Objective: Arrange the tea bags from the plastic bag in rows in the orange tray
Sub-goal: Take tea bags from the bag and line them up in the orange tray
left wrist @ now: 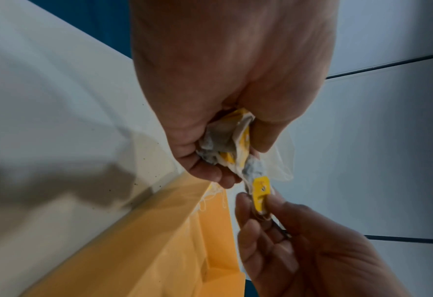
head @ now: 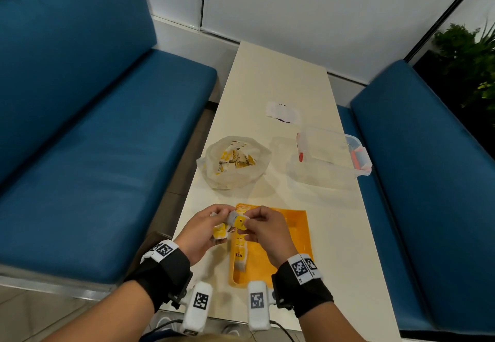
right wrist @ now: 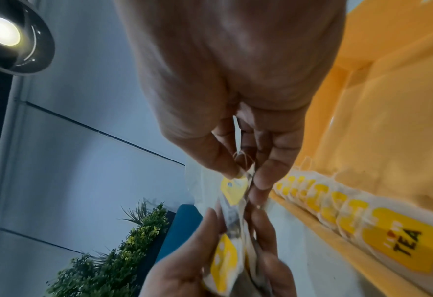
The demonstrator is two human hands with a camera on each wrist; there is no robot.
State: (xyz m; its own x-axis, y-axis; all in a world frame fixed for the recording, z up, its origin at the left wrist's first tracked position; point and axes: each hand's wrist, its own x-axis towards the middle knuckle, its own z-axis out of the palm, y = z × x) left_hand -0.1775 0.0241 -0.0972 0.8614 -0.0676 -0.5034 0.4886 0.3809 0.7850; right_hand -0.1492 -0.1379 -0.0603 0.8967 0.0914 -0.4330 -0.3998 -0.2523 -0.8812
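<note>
The tray (head: 294, 237) lies on the table (head: 281, 79) at 6 o'clock, nearest the person. A row of tea bags (head: 239, 254) lies in it along its 9 o'clock wall. The bag (head: 235, 163) sits beyond the tray at 11 o'clock, a box (head: 330, 154) at 1 o'clock, well apart from each other. A paper (head: 284, 112) lies behind the box at 12 o'clock. Benches (head: 93, 140) flank the table at 9 and 3 o'clock.

Dim indoor light, ceiling lamp (right wrist: 3, 31) glare, blurred wrist views, wide-angle warping.
</note>
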